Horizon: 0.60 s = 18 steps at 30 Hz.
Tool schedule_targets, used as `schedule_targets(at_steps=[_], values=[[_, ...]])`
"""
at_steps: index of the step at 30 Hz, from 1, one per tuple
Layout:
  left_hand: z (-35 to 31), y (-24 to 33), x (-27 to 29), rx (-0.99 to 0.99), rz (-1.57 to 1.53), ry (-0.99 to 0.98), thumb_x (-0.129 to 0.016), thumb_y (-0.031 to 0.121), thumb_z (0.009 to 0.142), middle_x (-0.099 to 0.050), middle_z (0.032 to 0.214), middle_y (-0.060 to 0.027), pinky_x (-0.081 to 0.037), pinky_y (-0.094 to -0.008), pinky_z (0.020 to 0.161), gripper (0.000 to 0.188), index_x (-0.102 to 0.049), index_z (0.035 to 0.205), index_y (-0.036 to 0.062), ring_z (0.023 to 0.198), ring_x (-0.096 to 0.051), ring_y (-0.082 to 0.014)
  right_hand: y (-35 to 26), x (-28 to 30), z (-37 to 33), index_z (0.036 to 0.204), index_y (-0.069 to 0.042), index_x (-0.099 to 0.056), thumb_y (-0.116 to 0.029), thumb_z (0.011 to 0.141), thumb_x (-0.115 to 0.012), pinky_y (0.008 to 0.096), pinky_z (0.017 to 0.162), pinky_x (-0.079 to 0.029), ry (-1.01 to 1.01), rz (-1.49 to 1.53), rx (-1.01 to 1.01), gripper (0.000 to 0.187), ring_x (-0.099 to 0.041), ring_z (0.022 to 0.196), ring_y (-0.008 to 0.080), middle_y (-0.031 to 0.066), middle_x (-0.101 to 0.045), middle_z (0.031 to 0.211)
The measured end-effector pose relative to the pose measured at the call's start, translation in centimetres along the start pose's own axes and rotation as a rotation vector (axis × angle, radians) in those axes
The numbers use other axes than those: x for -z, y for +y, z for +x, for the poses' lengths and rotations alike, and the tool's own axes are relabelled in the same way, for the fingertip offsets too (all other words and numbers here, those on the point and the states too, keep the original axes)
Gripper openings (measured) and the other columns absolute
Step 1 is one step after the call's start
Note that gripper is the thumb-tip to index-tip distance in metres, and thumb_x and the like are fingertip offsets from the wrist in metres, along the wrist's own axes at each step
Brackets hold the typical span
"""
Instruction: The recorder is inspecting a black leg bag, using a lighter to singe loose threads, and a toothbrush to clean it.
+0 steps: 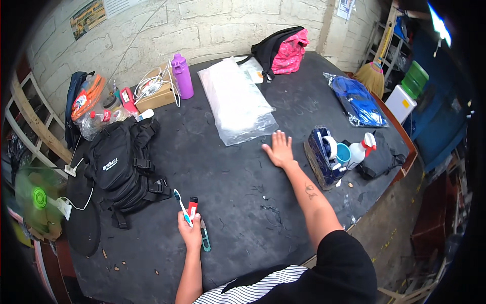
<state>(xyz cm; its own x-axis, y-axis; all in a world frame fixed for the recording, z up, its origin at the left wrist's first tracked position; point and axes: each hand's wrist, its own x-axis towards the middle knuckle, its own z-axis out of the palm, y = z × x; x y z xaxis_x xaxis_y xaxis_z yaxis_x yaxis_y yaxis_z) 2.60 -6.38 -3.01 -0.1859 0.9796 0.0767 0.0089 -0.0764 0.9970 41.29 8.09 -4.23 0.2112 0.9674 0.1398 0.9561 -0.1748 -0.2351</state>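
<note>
My left hand (189, 233) is closed around a white-and-teal toothbrush (182, 206) and a red stick-like object with a black top (193, 206), perhaps a lighter. A slim teal object (205, 237), possibly a cutter, shows along the right side of that hand; whether it is gripped or lies on the table I cannot tell. My right hand (280, 150) rests on the black tabletop (238, 187), fingers stretched and holding nothing. Just beyond its fingertips lies a clear plastic bag with white contents (238, 104).
A black backpack (124, 167) lies at left. Along the back stand a cardboard box with white cables (154, 96), a purple bottle (183, 76) and a pink-and-black bag (283, 50). At right are a dark blue caddy (321, 162), a spray bottle (359, 152) and blue packed cloth (358, 101).
</note>
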Motion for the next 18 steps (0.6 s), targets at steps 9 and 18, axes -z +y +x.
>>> schedule_targets(at_steps=[9,18], values=[[-0.1,-0.8,0.0,-0.045,0.042,0.005,-0.061,0.003,0.087,-0.049,0.079,0.001,-0.042,-0.0209,0.062,0.017,-0.048,0.097,0.0038,0.068,-0.048,-0.0056,-9.7,-0.7,-3.0,0.146,-0.008,-0.027,-0.059,0.093,-0.03,0.0532,0.114,-0.008,-0.187,0.143,0.904,0.073,-0.016,0.143,0.0288,0.0127,-0.023,0.152],[-0.5,0.4,-0.2,-0.033,0.045,0.007,-0.062,0.004,0.086,-0.05,0.079,0.0004,-0.042,-0.022,0.064,0.017,-0.049,0.098,0.0034,0.07,-0.048,-0.0065,3.6,4.1,-10.1,0.141,0.003,-0.031,-0.04,0.096,-0.038,0.0443,0.115,-0.012,0.165,0.178,0.196,0.063,-0.021,0.14,0.0342,0.0222,-0.028,0.148]])
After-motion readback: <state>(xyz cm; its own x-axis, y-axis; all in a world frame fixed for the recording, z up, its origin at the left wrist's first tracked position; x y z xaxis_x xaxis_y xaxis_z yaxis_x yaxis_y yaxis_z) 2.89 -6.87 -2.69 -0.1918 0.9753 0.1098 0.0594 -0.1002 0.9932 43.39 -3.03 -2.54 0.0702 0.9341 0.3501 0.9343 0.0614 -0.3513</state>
